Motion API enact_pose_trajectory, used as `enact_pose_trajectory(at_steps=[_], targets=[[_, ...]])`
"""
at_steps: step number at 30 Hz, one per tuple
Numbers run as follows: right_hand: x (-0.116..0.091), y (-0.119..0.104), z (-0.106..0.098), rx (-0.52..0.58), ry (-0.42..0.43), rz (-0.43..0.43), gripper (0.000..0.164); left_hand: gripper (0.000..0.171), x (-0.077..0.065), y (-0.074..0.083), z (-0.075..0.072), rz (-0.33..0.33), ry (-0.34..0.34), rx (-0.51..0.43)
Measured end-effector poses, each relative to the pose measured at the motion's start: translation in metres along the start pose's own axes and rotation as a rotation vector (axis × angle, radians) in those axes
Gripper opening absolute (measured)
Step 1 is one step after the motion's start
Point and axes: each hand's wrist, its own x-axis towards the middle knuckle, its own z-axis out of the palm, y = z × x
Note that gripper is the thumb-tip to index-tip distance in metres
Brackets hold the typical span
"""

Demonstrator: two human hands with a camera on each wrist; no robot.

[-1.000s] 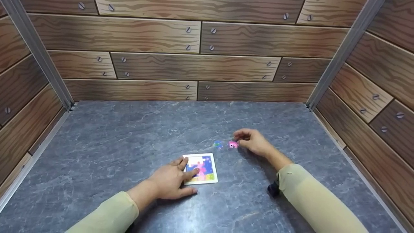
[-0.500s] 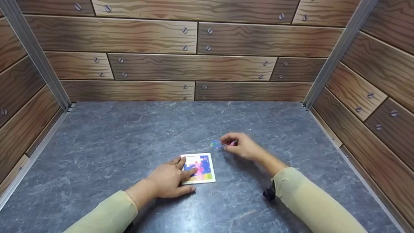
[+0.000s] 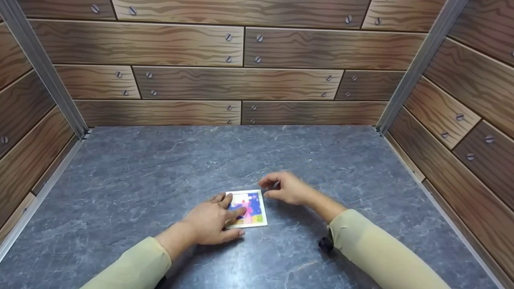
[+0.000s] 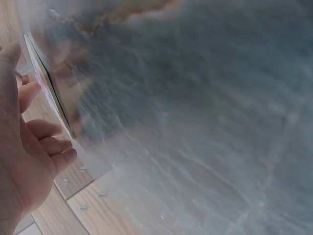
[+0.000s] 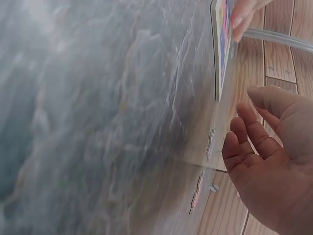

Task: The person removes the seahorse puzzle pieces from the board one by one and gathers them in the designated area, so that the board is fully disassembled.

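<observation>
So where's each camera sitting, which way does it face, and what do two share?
Head: worn on the head, facing forward and down at the table and puzzle board; left hand, right hand and sleeves show.
Left wrist: on that wrist, a low slanted look at the puzzle board's edge; the left hand shows.
Right wrist: on that wrist, low and slanted past the puzzle board toward the plank wall; the right hand shows, with part of the left.
Head and right wrist share both hands.

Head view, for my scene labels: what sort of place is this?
Probably an enclosed work booth, judging by the grey marbled tabletop, plank-patterned walls and metal-looking corner posts.
</observation>
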Motion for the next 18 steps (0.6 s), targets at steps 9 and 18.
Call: enact_pose_trajectory(at_steps=[9,18], targets=[[0.008,-0.001,0.007,-0.01,-0.098,0.025,0.033,0.075,0.009,0.011,-0.001,0.027,0.017,0.005],[0.012,-0.001,0.007,0.017,-0.148,0.026,0.035,0.077,0.011,0.013,0.0,-0.035,-0.078,-0.079]])
